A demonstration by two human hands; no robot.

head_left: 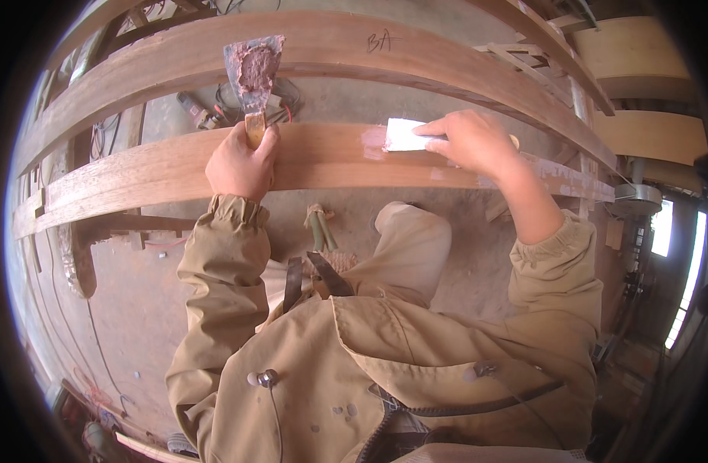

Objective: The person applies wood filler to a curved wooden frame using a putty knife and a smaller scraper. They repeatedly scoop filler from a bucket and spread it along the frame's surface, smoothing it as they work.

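The left hand (243,163) grips a putty knife (233,63) by its handle (254,130), maybe to dodge pink paste (257,68). The right hand (474,143) grips a white scraper (404,135) against the wooden board (315,153), maybe for smoothing.

The left hand (242,165) is curled in a grip, thumb (270,142) along its inner side, the left forearm (224,255) extended forward. The right hand (476,143) angles leftward from a bare wrist (516,176), fingers (437,130) pointing left in a pinch, the right forearm (535,208) slanting inward.
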